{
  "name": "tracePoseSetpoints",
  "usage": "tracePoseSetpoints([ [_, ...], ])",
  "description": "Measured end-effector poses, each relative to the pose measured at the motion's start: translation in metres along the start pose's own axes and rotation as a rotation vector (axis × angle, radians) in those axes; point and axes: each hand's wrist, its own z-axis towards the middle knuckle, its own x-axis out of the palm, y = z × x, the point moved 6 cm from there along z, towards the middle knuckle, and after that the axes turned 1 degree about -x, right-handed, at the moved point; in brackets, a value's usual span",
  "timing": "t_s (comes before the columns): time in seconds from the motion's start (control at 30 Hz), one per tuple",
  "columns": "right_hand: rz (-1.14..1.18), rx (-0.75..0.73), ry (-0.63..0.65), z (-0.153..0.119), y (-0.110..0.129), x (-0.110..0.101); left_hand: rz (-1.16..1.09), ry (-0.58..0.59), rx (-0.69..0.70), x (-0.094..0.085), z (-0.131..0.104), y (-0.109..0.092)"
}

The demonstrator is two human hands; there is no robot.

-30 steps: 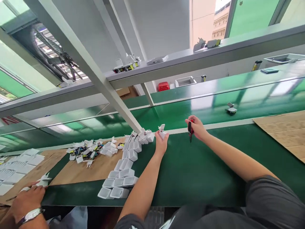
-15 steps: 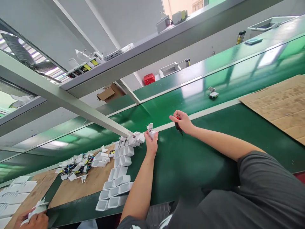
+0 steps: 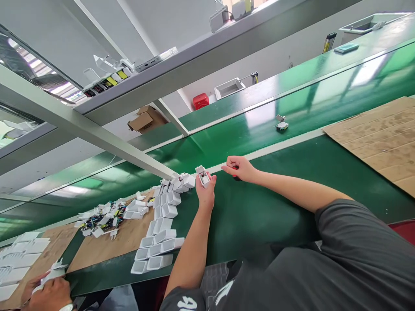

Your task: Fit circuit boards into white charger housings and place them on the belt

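Green table (image 3: pixel 266 211), white casing (image 3: pixel 204 178), perhaps pliers (image 3: pixel 236 177).

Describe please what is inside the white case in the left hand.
Inside the white case, thin dark wiring shows near the raised flap; the rest is too small to tell. The left hand covers part of the outside.

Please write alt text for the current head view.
A person's left hand holds an open white case above a green workbench; the right hand grips a red-and-black tool. Rows of white cases sit to the left.
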Motion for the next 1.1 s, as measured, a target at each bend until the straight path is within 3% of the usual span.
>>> tracePoseSetpoints([
  [0.13,-0.077,0.017,0.079,0.002,-0.001,0.009,-0.172,0.098,0.090,0.029,-0.026,-0.017],
  [0.3,-0.160,0.040,0.170,0.015,-0.004,-0.005,-0.235,0.153,0.073,0.049,-0.035,-0.012],
  [0.43,-0.133,0.032,0.192,0.019,-0.002,-0.010,-0.289,0.162,0.033,0.051,-0.033,-0.012],
  [0.6,-0.042,0.051,0.210,0.014,-0.006,0.003,-0.296,0.157,-0.009,0.051,-0.033,-0.014],
  [0.87,0.102,0.146,0.100,0.022,-0.019,-0.002,-0.224,0.139,0.052,0.053,-0.038,-0.028],
  [0.97,-0.039,0.097,0.139,0.022,-0.008,-0.006,-0.190,0.130,0.063,0.053,-0.039,-0.030],
  [1.1,-0.472,0.076,0.262,0.018,0.010,-0.010,-0.165,0.129,0.146,0.053,-0.040,-0.035],
])
